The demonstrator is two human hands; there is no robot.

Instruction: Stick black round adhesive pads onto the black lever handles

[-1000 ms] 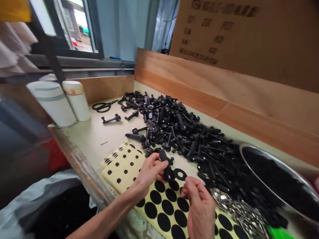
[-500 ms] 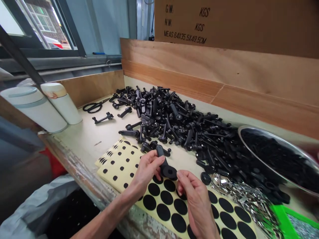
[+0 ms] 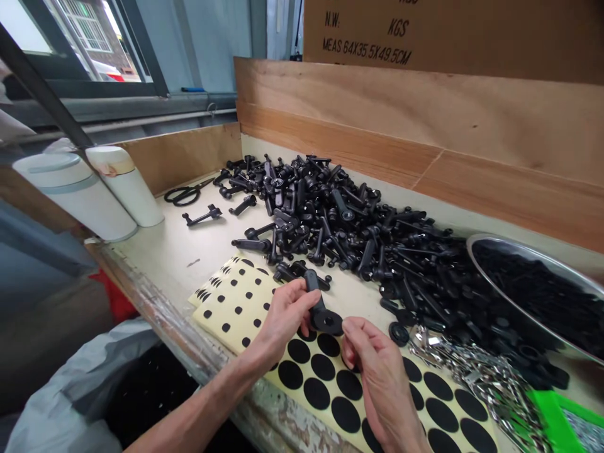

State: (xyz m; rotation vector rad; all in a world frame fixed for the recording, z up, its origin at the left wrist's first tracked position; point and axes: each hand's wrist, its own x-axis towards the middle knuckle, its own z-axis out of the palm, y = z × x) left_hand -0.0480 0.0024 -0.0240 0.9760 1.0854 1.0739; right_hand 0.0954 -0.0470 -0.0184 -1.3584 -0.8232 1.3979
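Observation:
My left hand [image 3: 289, 316] grips a black plastic handle [image 3: 326, 321] by its narrow arm, with the round, flat end facing up and a hole in the middle. The thumb and fingers of my right hand [image 3: 377, 368] pinch at the right rim of that round end. Below both hands lies a cream backing sheet with large black round stickers [image 3: 316, 393], partly covered by my right hand. To the left is a folded sheet of small black dots [image 3: 231, 297]. Beyond my hands spreads a heap of similar black handles [image 3: 325, 220].
A metal bowl [image 3: 485, 284] of black parts stands at the right. Near it lie shiny metal pieces [image 3: 476, 371] and a green tray [image 3: 550, 412]. Scissors [image 3: 184, 195] and two white bottles [image 3: 125, 189] are at the left. Wooden boards [image 3: 377, 119] border the back.
The whole view has shifted slightly, so things sit a little further right and higher. Both hands keep nearly the same hold on the black handle, its round end tipped slightly differently.

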